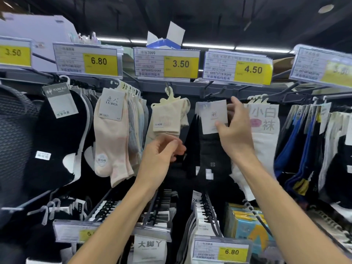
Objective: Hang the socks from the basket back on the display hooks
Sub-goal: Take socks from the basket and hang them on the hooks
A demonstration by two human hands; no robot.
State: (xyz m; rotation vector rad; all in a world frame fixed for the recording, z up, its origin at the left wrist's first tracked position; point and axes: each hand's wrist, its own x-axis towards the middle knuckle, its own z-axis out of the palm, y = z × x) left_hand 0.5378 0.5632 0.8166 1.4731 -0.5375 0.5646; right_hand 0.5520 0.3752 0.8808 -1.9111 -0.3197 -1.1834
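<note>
Fingers (237, 104) of the right hand (236, 134) pinch the black socks (213, 155) by their card (210, 115); left hand (162, 151) curls alongside, grip unclear.

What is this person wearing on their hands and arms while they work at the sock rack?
Nothing that shows. The left hand and the right hand are bare: no gloves, rings, watch or bracelet can be seen. The left forearm and the right forearm are uncovered down to the bottom edge of the picture, so no sleeve or cuff comes into view.
</note>
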